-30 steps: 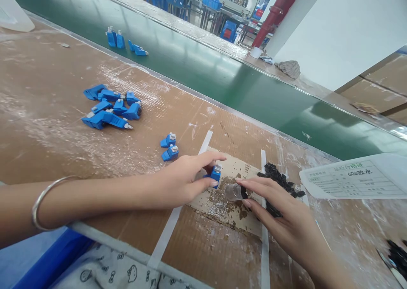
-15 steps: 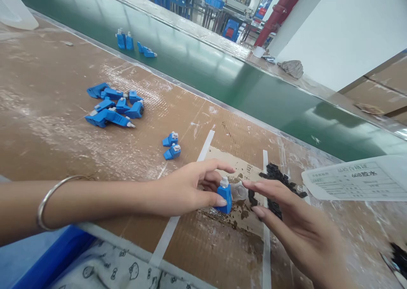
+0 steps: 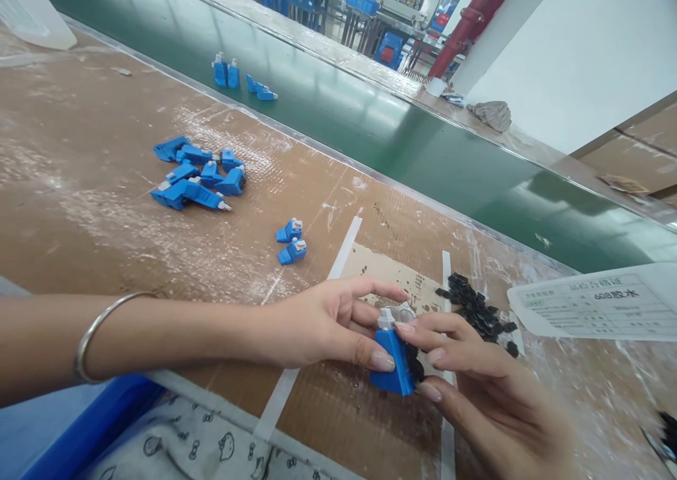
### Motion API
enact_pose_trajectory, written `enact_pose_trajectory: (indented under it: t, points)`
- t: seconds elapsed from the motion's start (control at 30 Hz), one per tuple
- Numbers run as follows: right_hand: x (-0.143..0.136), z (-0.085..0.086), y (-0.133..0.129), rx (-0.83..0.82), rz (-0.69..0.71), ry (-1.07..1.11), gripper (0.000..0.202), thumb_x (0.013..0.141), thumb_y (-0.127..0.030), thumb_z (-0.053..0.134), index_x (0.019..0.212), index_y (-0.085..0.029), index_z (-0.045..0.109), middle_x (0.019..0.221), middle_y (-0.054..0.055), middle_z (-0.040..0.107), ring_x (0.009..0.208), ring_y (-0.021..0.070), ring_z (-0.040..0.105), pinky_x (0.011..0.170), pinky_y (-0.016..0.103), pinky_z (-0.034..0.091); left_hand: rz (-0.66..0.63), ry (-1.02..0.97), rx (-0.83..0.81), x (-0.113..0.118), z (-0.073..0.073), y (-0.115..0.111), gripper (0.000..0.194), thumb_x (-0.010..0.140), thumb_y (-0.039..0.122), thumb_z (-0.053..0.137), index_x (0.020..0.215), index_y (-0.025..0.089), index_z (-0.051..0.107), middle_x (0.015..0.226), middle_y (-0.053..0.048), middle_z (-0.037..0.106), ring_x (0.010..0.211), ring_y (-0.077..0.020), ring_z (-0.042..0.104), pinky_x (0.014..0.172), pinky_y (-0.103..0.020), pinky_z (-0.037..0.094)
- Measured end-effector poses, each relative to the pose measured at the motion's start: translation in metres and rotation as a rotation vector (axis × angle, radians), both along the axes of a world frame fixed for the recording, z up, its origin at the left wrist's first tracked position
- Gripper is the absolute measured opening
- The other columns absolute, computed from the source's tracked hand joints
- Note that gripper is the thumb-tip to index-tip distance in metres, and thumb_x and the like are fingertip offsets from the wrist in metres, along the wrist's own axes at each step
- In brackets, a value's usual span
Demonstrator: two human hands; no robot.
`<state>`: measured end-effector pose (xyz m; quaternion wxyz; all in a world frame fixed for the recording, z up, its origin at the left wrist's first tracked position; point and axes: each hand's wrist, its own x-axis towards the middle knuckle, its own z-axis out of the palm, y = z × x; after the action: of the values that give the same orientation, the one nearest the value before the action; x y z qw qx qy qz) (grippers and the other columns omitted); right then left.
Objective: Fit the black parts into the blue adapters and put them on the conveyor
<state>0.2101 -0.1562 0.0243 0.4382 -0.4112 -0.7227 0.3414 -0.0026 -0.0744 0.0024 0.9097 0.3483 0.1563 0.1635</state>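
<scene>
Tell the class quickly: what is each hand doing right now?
Left hand: closed on a blue piece.
Right hand: closed, fingers holding a black piece against it.

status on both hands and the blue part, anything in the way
Left hand gripping blue part, pale tip up. Right hand holding black piece at its side. Clear container close behind, partly hidden.

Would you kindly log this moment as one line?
left hand: holds blue piece | right hand: holds black part at its side | black pile: beyond right hand
</scene>
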Motion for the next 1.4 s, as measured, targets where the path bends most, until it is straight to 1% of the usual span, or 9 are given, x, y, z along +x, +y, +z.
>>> enact_pose_trajectory:
  t: [0.27, 0.43, 0.63, 0.77, 0.93, 1.03, 1.13, 1.3, 1.4]
  points:
    - [0.001, -0.002, 0.003, 0.161, 0.023, -0.258, 0.044, 0.091, -0.007, 0.06, 0.124, -0.037, 0.065, 0.123, 0.0, 0.074, 0.117, 0.022, 0.069, 0.093, 0.039, 0.063, 0.019, 0.001, -0.026, 0.001, -0.004, 0.0, 0.063, 0.071, 0.017, 0.088, 0.125, 0.02, 0.055, 0.084, 0.003, 0.073, 0.076, -0.0108, 0.07, 0.078, -0.025, 0.053]
    - [-0.003, -0.011, -0.004, 0.414, 0.065, -0.546, 0.06, 0.097, -0.026, 0.058, 0.153, -0.024, 0.037, 0.147, 0.008, 0.055, 0.141, 0.0248, 0.047, 0.112, 0.045, 0.046, 0.094, 0.047, -0.016, -0.006, 0.002, 0.002, 0.054, 0.069, 0.023, 0.09, 0.115, 0.018, 0.061, 0.079, 0.002, 0.071, 0.07, -0.0107, 0.067, 0.072, -0.023, 0.051]
    - [-0.019, -0.014, -0.01, 0.542, -0.005, -0.564, 0.078, 0.095, -0.032, 0.06, 0.159, -0.013, 0.02, 0.141, 0.014, 0.06, 0.145, 0.0225, 0.041, 0.115, 0.039, 0.042, 0.064, 0.05, 0.104, -0.01, 0.014, -0.001, 0.045, 0.075, 0.028, 0.085, 0.111, 0.017, 0.06, 0.083, -0.001, 0.069, 0.075, -0.0121, 0.066, 0.072, -0.024, 0.052]
    - [-0.008, -0.006, 0.001, 0.513, -0.058, -0.569, 0.063, 0.097, -0.031, 0.058, 0.154, -0.022, 0.034, 0.138, 0.01, 0.065, 0.145, 0.0229, 0.044, 0.11, 0.041, 0.049, 0.171, 0.256, 0.687, -0.014, 0.035, 0.004, 0.044, 0.088, 0.027, 0.065, 0.129, 0.023, 0.052, 0.099, -0.004, 0.071, 0.087, -0.0167, 0.068, 0.08, -0.03, 0.054]
    - [0.031, -0.006, 0.022, 0.292, -0.674, -0.728, 0.018, 0.094, -0.029, 0.059, 0.108, -0.023, 0.069, 0.101, 0.008, 0.077, 0.088, 0.0238, 0.073, 0.076, 0.037, 0.059, 0.678, 1.099, 1.812, -0.038, 0.06, 0.048, 0.04, 0.095, 0.025, 0.041, 0.133, 0.022, 0.054, 0.118, -0.012, 0.065, 0.114, -0.0298, 0.058, 0.098, -0.047, 0.045]
    - [0.047, -0.016, 0.03, 0.143, -0.679, -0.871, 0.025, 0.095, -0.035, 0.052, 0.097, -0.02, 0.072, 0.093, 0.009, 0.076, 0.07, 0.0218, 0.071, 0.058, 0.033, 0.053, 0.391, 1.76, 1.734, -0.06, 0.057, 0.086, 0.044, 0.092, 0.021, 0.039, 0.133, 0.017, 0.053, 0.104, -0.013, 0.064, 0.105, -0.0317, 0.059, 0.084, -0.044, 0.049]
    - [0.051, -0.029, 0.034, 0.148, -0.656, -0.895, 0.031, 0.096, -0.033, 0.046, 0.095, -0.019, 0.074, 0.098, 0.009, 0.077, 0.077, 0.024, 0.072, 0.063, 0.035, 0.053, 0.162, 2.008, 1.661, -0.078, 0.045, 0.109, 0.037, 0.089, 0.021, 0.043, 0.119, 0.011, 0.062, 0.104, -0.015, 0.063, 0.108, -0.0338, 0.057, 0.087, -0.045, 0.048]
    - [0.05, -0.044, 0.035, 0.174, -0.664, -0.877, 0.036, 0.097, -0.032, 0.042, 0.093, -0.02, 0.076, 0.103, 0.01, 0.077, 0.085, 0.0268, 0.073, 0.071, 0.04, 0.055, 0.402, 1.816, 1.822, -0.076, 0.041, 0.11, 0.037, 0.092, 0.025, 0.038, 0.113, 0.014, 0.067, 0.115, -0.014, 0.062, 0.115, -0.035, 0.052, 0.095, -0.047, 0.043]
    - [0.051, -0.046, 0.037, 0.163, -0.665, -0.855, 0.034, 0.096, -0.033, 0.045, 0.092, -0.021, 0.077, 0.104, 0.009, 0.078, 0.087, 0.0269, 0.073, 0.072, 0.041, 0.056, 0.32, 1.507, 1.654, -0.067, 0.053, 0.102, 0.039, 0.095, 0.037, 0.037, 0.107, 0.014, 0.066, 0.104, -0.014, 0.067, 0.099, -0.0286, 0.062, 0.086, -0.039, 0.045]
